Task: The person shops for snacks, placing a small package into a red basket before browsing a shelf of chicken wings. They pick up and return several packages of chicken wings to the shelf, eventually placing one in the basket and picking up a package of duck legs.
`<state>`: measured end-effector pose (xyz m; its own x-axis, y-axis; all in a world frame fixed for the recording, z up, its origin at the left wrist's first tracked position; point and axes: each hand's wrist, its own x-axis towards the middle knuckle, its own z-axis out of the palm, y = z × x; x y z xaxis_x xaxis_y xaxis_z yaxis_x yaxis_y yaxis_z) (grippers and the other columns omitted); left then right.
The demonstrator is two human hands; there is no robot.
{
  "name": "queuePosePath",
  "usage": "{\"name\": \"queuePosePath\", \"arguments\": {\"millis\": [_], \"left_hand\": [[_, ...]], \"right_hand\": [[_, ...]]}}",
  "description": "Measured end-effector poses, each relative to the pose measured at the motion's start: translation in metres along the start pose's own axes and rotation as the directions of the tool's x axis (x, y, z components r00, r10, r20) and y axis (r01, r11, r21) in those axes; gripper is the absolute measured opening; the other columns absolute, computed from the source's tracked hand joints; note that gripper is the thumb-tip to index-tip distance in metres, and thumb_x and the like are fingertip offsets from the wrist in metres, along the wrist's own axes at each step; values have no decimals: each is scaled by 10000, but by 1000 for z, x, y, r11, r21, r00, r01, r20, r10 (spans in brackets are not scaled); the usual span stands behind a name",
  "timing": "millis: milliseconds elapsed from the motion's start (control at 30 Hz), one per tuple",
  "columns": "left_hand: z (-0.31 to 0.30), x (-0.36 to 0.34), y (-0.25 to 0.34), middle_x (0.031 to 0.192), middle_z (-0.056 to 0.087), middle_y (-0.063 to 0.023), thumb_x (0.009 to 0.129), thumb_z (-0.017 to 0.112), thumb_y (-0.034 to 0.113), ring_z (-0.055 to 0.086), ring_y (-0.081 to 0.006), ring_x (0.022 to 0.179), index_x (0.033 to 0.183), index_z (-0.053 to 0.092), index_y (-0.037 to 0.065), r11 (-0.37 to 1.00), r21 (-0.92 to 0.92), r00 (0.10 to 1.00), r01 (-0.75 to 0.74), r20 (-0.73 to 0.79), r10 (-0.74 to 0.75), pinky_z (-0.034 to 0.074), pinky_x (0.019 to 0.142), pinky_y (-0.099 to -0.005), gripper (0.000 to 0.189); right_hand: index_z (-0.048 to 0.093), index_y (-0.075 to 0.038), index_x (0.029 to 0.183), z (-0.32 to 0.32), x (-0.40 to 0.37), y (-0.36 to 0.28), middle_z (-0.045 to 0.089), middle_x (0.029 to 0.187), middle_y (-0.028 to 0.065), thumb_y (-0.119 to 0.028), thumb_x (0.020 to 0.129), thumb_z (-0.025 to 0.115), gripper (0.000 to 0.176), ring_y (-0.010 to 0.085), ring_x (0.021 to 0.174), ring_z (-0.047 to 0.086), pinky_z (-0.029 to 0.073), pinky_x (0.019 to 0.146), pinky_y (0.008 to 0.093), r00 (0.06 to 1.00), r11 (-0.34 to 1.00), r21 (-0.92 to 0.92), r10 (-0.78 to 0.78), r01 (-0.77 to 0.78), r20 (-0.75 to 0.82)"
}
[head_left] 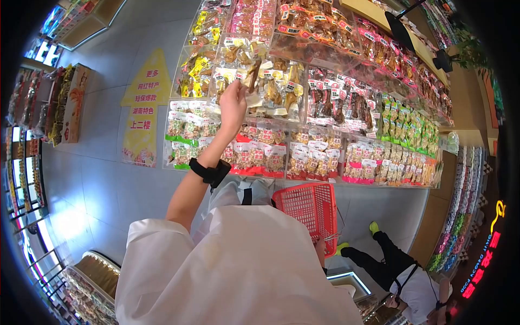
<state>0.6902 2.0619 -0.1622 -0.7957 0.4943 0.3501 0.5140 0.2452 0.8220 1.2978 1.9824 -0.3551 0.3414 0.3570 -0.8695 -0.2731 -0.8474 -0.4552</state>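
Note:
My left hand (233, 104) is stretched out over the snack display, its fingers closed at the top edge of a clear packet of dark brown meat (253, 76). Beneath and around it lie similar clear packets with brown drumstick-like pieces (273, 92) in a transparent bin. Down by my right side, a red plastic shopping basket (309, 203) hangs by its thin metal handle. My right hand (320, 247) is at that handle, partly hidden by my white shirt, with its fingers closed around it.
Bins of nut-like snack packets (260, 154) line the display's near edge. A yellow floor sign (142, 111) lies at left, near a shelf with a cardboard box (76, 103). A person in black trousers (382, 262) stands at lower right. Another packet rack (460, 206) stands far right.

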Motion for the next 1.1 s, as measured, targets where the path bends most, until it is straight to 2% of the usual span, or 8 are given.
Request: {"name": "queuePosePath", "arguments": {"millis": [167,267,467,600,700,733,1000,1100], "left_hand": [[-84,-2,-2,608,481,-65,835,540,84,380,-82,530,769,436,-1,969,-51,967,241,-66,-244,312,451,-265,149],[-127,-3,9,623,418,59,846,545,127,317,-41,568,708,424,43,926,-259,954,273,-54,-296,245,472,-210,202],[-151,-11,30,595,345,86,837,561,122,262,-12,552,675,434,87,791,-514,940,332,108,-324,206,488,-197,209],[-149,-4,92,733,548,9,845,531,79,343,-8,578,754,464,58,785,-566,967,253,175,-186,314,571,-170,114],[-150,0,130,762,557,-2,849,527,87,360,-11,586,770,467,53,724,-636,962,267,227,-155,345,568,-167,105],[-151,-1,114,901,603,-76,860,514,103,566,-75,768,840,476,17,754,-613,959,234,273,-75,500,698,-251,96],[-149,-4,163,938,597,-118,853,508,75,578,-103,749,818,468,13,666,-695,936,271,353,-13,502,664,-242,82],[-145,-2,166,944,595,-123,855,503,69,579,-108,760,826,468,14,675,-705,953,216,303,11,510,656,-248,71]], "right_hand": [[380,-97,651,-9,11,3,293,488,-10,-95,810,463,179,118,417,326,346,426,282,979,997,47,46,-56,200],[353,-97,639,-1,7,3,288,488,-11,-107,812,461,204,127,416,320,341,433,290,994,996,44,71,-75,81],[317,-105,638,14,-9,-8,279,489,-6,-144,822,455,233,146,414,310,321,440,308,995,990,-111,94,-91,26],[325,-113,656,-40,108,35,277,497,-3,-169,822,460,222,145,418,302,317,448,315,975,990,65,106,-121,196],[330,-113,676,-17,65,20,285,502,-1,-162,820,450,194,144,423,307,322,451,319,984,989,98,99,-114,151],[332,-111,681,-13,58,18,286,503,0,-158,819,446,185,145,425,309,322,450,317,984,990,99,88,-104,158],[345,-103,687,-6,40,19,307,503,0,-157,817,428,163,142,432,348,315,428,282,979,999,-46,6,4,203],[350,-100,690,-11,38,22,315,503,0,-156,817,421,156,141,435,363,312,420,269,940,940,-247,-157,237,302]]}}
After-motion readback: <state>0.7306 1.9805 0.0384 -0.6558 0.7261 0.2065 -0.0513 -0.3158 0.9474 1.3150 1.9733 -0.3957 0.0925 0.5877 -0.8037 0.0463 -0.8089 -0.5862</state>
